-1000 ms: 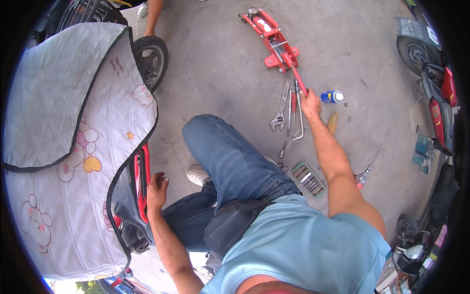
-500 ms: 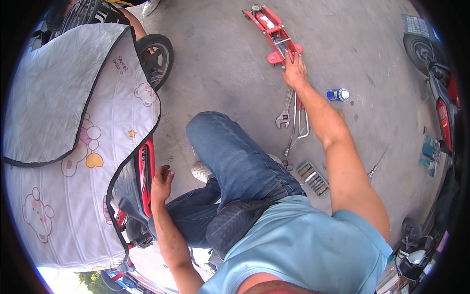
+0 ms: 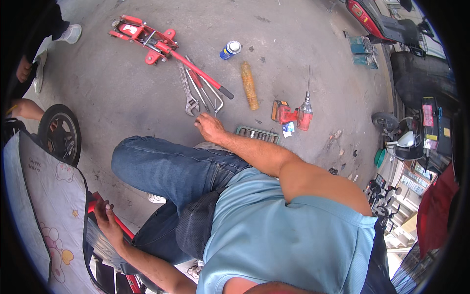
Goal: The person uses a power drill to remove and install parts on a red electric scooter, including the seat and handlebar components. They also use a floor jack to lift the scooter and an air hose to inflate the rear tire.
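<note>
My right hand (image 3: pixel 211 129) hovers low over the floor, its fingers loosely bent with nothing seen between them. Just beyond its fingertips lies an adjustable wrench (image 3: pixel 190 100). Beside the wrench are a red-handled tool (image 3: pixel 197 82) and a bent metal bar (image 3: pixel 215 95). The red floor jack (image 3: pixel 149 40) stands farther off at the left, its long handle (image 3: pixel 200 70) slanting over these tools. My left hand (image 3: pixel 108 223) rests at the red trim (image 3: pixel 125 229) of a scooter, fingers apart. A quilted cover (image 3: pixel 58 210) with cartoon bears hangs over that scooter.
A blue spray can (image 3: pixel 230 50), a rusty cylinder (image 3: pixel 248 85), a red cordless power tool (image 3: pixel 298 113) with a long thin bit and a socket tray (image 3: pixel 258 134) lie on the floor. Another person's shoe (image 3: pixel 72 33) shows at far left. Parked scooters (image 3: pixel 387 27) line the right.
My view has swung to the right. My right hand has left the jack and come back toward me, near the wrench's jaw. My left hand stays by the scooter's red trim.
</note>
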`<move>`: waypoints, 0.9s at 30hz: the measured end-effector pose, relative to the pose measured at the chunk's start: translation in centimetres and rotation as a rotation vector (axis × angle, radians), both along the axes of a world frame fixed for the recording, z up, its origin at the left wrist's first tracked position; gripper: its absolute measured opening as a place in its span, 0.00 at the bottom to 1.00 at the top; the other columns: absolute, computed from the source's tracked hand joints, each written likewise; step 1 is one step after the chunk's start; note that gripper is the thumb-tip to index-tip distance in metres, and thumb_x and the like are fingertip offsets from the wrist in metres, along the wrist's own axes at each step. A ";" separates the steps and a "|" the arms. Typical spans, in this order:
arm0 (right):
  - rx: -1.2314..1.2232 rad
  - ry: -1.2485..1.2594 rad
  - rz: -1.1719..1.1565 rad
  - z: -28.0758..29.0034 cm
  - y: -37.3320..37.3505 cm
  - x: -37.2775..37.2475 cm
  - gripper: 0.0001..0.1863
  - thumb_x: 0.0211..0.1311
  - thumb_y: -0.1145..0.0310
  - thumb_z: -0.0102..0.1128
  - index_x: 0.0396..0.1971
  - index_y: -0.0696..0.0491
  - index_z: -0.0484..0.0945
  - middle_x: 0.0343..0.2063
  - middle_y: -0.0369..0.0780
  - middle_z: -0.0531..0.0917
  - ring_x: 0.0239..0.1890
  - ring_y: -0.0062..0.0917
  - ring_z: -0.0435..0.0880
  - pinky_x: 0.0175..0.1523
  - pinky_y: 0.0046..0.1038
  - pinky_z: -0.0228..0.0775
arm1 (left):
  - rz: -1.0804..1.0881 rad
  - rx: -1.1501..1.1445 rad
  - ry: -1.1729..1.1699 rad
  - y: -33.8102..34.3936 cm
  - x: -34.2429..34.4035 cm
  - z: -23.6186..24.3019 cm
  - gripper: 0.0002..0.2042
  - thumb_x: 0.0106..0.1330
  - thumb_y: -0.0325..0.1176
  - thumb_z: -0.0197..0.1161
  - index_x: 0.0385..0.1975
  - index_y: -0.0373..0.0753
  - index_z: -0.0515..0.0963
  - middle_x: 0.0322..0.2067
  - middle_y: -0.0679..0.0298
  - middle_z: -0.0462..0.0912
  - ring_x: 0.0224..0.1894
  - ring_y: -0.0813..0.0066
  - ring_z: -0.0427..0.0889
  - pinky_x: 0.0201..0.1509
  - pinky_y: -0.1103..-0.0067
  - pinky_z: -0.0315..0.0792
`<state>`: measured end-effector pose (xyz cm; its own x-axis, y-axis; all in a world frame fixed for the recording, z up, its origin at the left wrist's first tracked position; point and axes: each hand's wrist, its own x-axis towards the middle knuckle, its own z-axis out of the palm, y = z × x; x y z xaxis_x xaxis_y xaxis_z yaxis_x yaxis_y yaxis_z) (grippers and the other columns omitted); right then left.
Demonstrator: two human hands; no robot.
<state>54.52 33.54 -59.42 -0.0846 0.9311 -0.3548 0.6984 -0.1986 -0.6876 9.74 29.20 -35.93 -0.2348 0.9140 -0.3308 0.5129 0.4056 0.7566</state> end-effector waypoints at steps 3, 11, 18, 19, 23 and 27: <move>-0.112 -0.045 -0.091 -0.6 -3.6 2.2 0.13 0.70 0.61 0.55 0.42 0.57 0.78 0.44 0.48 0.79 0.50 0.47 0.79 0.54 0.46 0.72 | -0.140 -0.009 -0.010 4.7 2.2 0.8 0.20 0.77 0.36 0.55 0.63 0.31 0.69 0.52 0.55 0.77 0.52 0.68 0.77 0.60 0.73 0.71; -0.204 -0.031 -0.290 5.6 -3.1 4.9 0.23 0.61 0.60 0.67 0.51 0.55 0.72 0.44 0.49 0.80 0.49 0.46 0.80 0.54 0.43 0.73 | -0.341 0.134 -0.362 13.4 10.2 1.6 0.22 0.75 0.37 0.57 0.63 0.31 0.69 0.53 0.52 0.78 0.55 0.63 0.79 0.64 0.69 0.69; -0.181 0.013 -0.656 25.3 -9.9 5.9 0.28 0.62 0.62 0.65 0.59 0.54 0.69 0.46 0.50 0.79 0.51 0.44 0.80 0.55 0.44 0.72 | -0.025 -0.045 -1.213 15.3 19.7 14.3 0.38 0.76 0.61 0.42 0.73 0.34 0.53 0.73 0.46 0.56 0.75 0.48 0.55 0.79 0.57 0.47; -0.134 0.028 -0.712 29.9 -10.2 5.2 0.27 0.63 0.62 0.65 0.60 0.54 0.69 0.46 0.50 0.79 0.51 0.44 0.80 0.55 0.44 0.72 | 0.011 -0.102 -1.239 15.2 21.5 17.9 0.38 0.76 0.61 0.42 0.73 0.34 0.53 0.73 0.46 0.56 0.75 0.49 0.54 0.78 0.57 0.47; 0.333 0.069 -0.624 53.1 -6.6 3.0 0.25 0.64 0.62 0.62 0.58 0.55 0.69 0.53 0.51 0.76 0.55 0.48 0.75 0.61 0.45 0.68 | 0.022 -0.310 -1.313 14.1 29.3 30.1 0.39 0.75 0.63 0.41 0.74 0.37 0.53 0.74 0.48 0.55 0.76 0.49 0.53 0.78 0.56 0.46; 0.740 0.212 -0.422 71.2 -3.5 3.5 0.28 0.60 0.56 0.64 0.57 0.54 0.71 0.52 0.48 0.75 0.58 0.46 0.72 0.63 0.47 0.62 | -0.386 -0.611 -1.425 10.5 38.3 36.6 0.43 0.71 0.69 0.39 0.76 0.40 0.50 0.76 0.48 0.50 0.77 0.47 0.49 0.78 0.53 0.43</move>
<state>57.97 30.00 11.75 0.3231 0.8844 0.3367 0.5103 0.1368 -0.8490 48.07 39.74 0.71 0.7755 0.4968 -0.3896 -0.2994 0.8327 0.4659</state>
